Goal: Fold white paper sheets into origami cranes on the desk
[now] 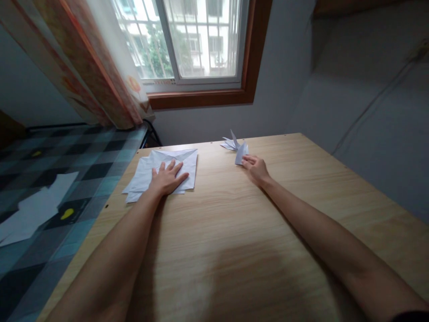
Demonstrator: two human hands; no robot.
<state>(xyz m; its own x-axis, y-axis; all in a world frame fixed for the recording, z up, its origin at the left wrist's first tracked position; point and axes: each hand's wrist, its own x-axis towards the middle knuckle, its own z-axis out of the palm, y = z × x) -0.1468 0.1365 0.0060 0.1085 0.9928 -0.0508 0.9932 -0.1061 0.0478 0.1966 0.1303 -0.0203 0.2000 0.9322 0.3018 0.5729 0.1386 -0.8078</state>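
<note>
My left hand (168, 177) lies with its fingers spread on a loose stack of white paper sheets (187, 166) at the table's far left. Crease lines show on the top sheet. Toward the far edge, my right hand (256, 169) pinches a small piece of folded white paper (241, 153) between thumb and fingers. Just behind that piece, touching or nearly so, sits another folded paper (229, 143) with pointed parts sticking up. Its exact shape is hard to make out.
The wooden table (208, 250) reaches to the wall below a barred window (201, 44). On the left, a checked bedspread (97, 172) carries several white sheets (36, 210). A patterned curtain (97, 62) hangs beside the window. A cable (372, 105) runs down the right wall.
</note>
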